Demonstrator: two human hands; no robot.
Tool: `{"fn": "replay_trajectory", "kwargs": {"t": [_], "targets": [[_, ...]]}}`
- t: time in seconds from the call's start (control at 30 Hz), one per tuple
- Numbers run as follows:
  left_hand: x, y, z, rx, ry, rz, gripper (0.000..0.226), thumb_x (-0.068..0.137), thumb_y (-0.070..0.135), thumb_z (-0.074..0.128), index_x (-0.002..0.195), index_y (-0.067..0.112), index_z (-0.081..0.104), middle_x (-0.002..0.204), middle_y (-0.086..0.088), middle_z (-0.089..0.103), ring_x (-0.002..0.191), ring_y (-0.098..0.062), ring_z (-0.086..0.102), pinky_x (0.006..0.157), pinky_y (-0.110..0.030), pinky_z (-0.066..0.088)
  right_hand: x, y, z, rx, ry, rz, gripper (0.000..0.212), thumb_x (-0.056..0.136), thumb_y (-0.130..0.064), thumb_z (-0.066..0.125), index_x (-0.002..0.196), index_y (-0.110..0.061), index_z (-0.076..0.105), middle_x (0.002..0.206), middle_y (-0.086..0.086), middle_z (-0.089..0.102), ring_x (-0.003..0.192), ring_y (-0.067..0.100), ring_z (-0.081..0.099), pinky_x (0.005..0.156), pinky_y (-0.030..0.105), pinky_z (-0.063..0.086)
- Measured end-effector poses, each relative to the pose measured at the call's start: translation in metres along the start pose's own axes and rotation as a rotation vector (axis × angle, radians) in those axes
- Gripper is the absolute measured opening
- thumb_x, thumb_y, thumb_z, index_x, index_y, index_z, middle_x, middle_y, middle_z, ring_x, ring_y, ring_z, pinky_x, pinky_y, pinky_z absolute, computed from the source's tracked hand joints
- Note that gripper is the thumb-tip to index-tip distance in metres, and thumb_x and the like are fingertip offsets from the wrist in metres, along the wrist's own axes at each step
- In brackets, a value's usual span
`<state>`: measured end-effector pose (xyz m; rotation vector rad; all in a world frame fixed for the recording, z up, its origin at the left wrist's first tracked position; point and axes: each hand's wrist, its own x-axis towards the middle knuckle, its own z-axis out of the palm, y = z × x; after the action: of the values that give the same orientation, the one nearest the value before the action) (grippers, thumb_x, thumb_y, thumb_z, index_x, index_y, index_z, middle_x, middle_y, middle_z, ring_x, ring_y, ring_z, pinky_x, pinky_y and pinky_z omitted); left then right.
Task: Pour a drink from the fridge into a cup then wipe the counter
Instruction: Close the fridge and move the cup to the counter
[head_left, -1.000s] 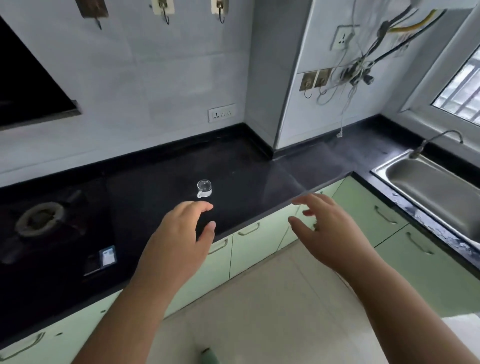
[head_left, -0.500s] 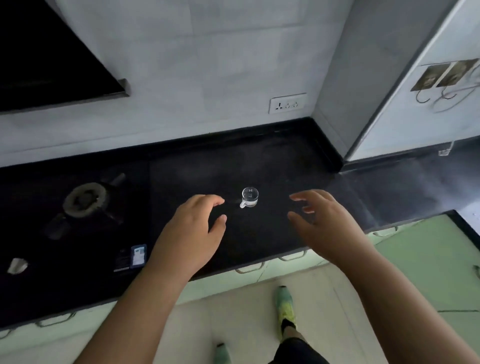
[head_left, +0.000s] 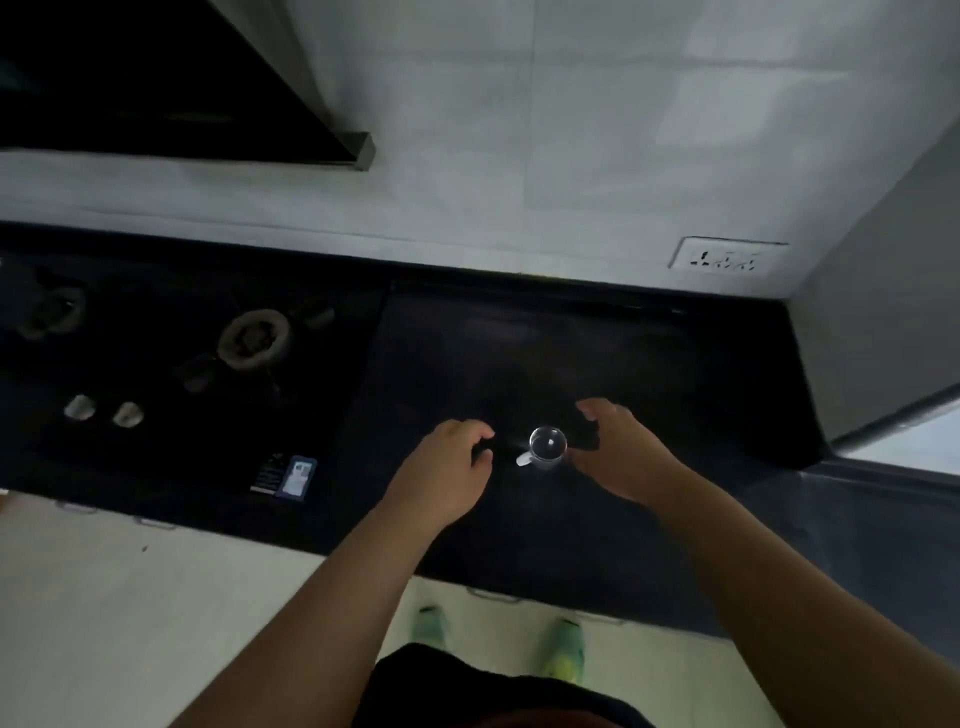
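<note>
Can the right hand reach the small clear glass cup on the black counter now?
Probably yes. The right hand is open right beside the small clear glass cup, nothing lies between them, and the left hand stays on the handle side.

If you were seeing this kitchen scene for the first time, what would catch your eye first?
A small clear cup stands alone on the dark counter, its handle pointing toward the left hand. The right hand hovers at its other side, fingers curled and empty. Further left sits a stove burner.

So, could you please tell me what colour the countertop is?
The countertop is black, seen best in the head view.
</note>
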<state>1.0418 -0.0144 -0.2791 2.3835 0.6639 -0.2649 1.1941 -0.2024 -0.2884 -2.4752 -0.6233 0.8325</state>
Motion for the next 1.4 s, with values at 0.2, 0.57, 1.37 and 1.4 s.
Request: {"fn": "replay_trajectory", "kwargs": {"t": [0.2, 0.57, 1.37, 1.4], "targets": [[0.054, -0.01, 0.051, -0.032, -0.238, -0.112, 0.047, 0.108, 0.035, 0.048, 0.155, 0.033, 0.044, 0.145, 0.001, 0.058, 0.117, -0.017, 0.063, 0.098, -0.038, 0.056, 0.044, 0.025, 0.03, 0.002, -0.123, 0.082, 0.108, 0.077, -0.037, 0.088, 0.163, -0.021, 0.026, 0.166, 0.007, 0.036, 0.149, 0.031, 0.04, 0.115, 0.044, 0.043], [0.096, -0.009, 0.111, -0.148, -0.304, -0.267, 0.026, 0.11, 0.034, 0.042, 0.127, 0.023, 0.058, 0.117, -0.004, 0.068, 0.107, -0.025, 0.069, 0.088, -0.039, 0.057, 0.08, 0.043, 0.079, 0.147, -0.116, 0.144, 0.087, 0.074, -0.02, 0.089, 0.148, -0.033, 0.046, 0.134, -0.002, 0.063, 0.125, 0.024, 0.06, 0.096, 0.038, 0.055], [0.001, 0.049, -0.042, -0.194, -0.022, 0.18, 0.022, 0.112, 0.04, 0.038, 0.102, 0.035, 0.057, 0.097, 0.01, 0.064, 0.089, -0.005, 0.065, 0.084, -0.031, 0.057, -0.04, -0.053, -0.012, 0.76, 0.121, -0.132, 0.056, 0.084, -0.018, 0.086, 0.131, -0.035, 0.062, 0.12, -0.012, 0.076, 0.107, 0.006, 0.074, 0.1, 0.039, 0.059], [-0.003, 0.049, -0.05, -0.207, -0.007, 0.193, 0.022, 0.111, 0.04, 0.039, 0.101, 0.035, 0.057, 0.096, 0.01, 0.065, 0.089, -0.005, 0.065, 0.084, -0.032, 0.058, -0.044, -0.061, -0.016, 0.751, 0.134, -0.152, 0.057, 0.084, -0.018, 0.087, 0.132, -0.035, 0.062, 0.121, -0.012, 0.075, 0.108, 0.006, 0.074, 0.1, 0.038, 0.059]]}}
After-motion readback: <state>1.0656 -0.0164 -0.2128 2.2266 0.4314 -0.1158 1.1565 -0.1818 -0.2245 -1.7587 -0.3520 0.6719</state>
